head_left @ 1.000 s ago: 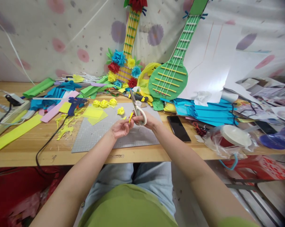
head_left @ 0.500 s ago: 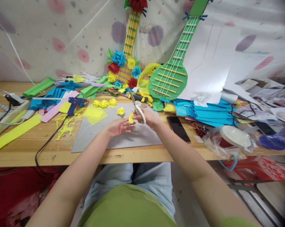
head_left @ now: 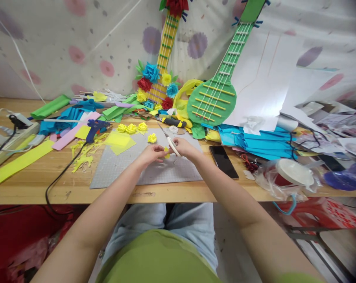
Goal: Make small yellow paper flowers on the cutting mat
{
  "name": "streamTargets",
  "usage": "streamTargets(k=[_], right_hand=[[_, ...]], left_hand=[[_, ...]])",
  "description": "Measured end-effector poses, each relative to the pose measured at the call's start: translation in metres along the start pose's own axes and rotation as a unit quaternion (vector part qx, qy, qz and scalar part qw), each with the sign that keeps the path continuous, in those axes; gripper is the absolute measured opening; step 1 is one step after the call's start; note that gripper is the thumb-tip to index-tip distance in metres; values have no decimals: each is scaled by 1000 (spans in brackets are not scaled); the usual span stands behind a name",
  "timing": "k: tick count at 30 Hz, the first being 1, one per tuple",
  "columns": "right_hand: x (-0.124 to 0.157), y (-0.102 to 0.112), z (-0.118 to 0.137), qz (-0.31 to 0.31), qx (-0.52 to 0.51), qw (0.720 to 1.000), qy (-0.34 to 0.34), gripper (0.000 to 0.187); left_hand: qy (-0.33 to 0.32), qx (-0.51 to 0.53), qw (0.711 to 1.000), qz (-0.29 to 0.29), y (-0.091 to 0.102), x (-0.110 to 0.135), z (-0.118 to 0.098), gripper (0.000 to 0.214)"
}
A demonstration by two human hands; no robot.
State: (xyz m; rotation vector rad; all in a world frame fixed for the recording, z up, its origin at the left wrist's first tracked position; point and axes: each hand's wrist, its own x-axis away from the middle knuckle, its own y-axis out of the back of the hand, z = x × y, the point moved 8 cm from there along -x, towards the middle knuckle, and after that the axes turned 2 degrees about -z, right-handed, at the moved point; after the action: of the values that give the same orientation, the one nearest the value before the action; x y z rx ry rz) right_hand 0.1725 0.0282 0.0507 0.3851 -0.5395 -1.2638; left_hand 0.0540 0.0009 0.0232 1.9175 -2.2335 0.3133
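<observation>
My left hand [head_left: 151, 153] pinches a small yellow paper piece [head_left: 166, 152] above the grey cutting mat [head_left: 113, 169]. My right hand [head_left: 185, 147] is closed round white-handled scissors [head_left: 169, 141], whose blades point up and to the left. Its fingertips also touch the yellow piece, so both hands meet at the mat's middle. Several finished yellow paper flowers [head_left: 132, 127] lie along the mat's far edge, one more yellow flower [head_left: 152, 138] just beyond my left hand. Yellow paper squares [head_left: 118, 140] lie on the mat's left part.
A blue glue gun [head_left: 95, 127] with a black cord lies left of the mat, among yellow scraps and coloured paper strips. Two paper guitars [head_left: 211, 98] lean on the back wall. A black phone [head_left: 223, 161], blue folded paper and a bagged white tape roll [head_left: 294, 171] lie right.
The scissors have tilted down and left from their upright pose. My left hand opened for a moment, then pinched the yellow piece again, with both hands now closer together.
</observation>
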Motion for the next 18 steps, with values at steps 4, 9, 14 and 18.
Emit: streamTargets(k=[4,9,14,18], right_hand=[[0,1,2,2,19,1000,12,31],[-1,1,-1,4,20,1000,-1,35],[0,-3,-1,24,-107,994,21,38],[7,4,-1,5,-161,984,76,36]], left_hand=[[18,-4,1000,4,1,-1,7,29],[24,-18,1000,8,1,-2,8,26],[12,11,1000,-14,5,0,5,21],[5,116,992,-53,15,-1,7,17]])
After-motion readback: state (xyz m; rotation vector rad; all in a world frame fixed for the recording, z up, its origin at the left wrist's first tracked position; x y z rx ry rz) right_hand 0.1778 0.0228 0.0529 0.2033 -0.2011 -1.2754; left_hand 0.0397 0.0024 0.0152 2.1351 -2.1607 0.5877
